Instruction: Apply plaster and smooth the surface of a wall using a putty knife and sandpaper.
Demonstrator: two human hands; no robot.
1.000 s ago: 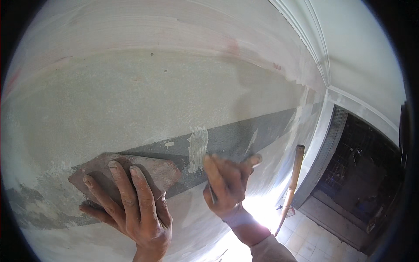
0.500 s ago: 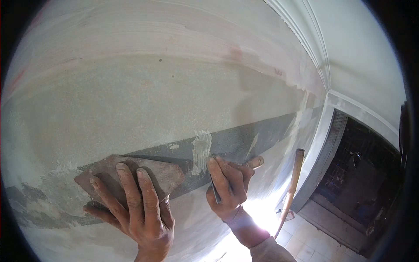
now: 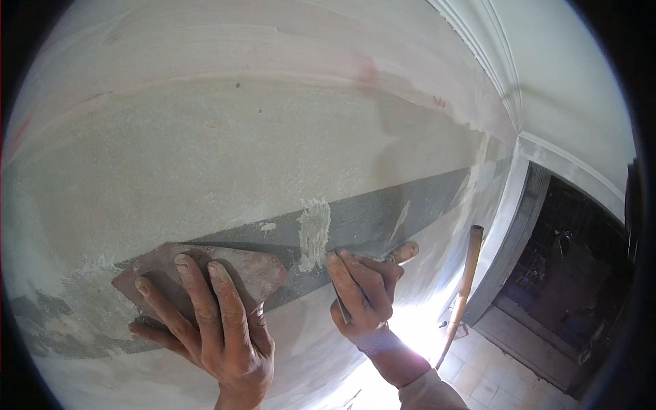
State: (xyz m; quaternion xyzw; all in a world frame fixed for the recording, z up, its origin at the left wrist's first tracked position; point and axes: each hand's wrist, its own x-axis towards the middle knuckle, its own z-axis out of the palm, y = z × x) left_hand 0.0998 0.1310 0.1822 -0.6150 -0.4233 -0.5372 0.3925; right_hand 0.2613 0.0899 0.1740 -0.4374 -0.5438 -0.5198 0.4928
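Note:
Against the wall (image 3: 205, 150), my left hand (image 3: 229, 342) holds a thin, angular reddish-brown plate (image 3: 263, 266), fingers spread over its face. What it is made of I cannot tell. To the right, my right hand (image 3: 365, 294) is closed around a scraper, mostly hidden by the fingers. A thin grey blade edge (image 3: 344, 311) shows below the fingers, and a rounded handle end (image 3: 408, 252) sticks out at the right. Both hands lie over a dark grey band (image 3: 383, 219) crossing the wall. A pale filler patch (image 3: 315, 236) sits on the band between them.
A bamboo pole (image 3: 466, 280) leans at the right. Behind it are a dark doorway (image 3: 567, 273) and a tiled floor (image 3: 488, 362). Bright light glares low beside my right forearm. White moulding (image 3: 488, 48) runs along the ceiling edge.
My view has shifted slightly. My right hand has moved a little right and down with the scraper; my left hand stays on the plate, nearly in place.

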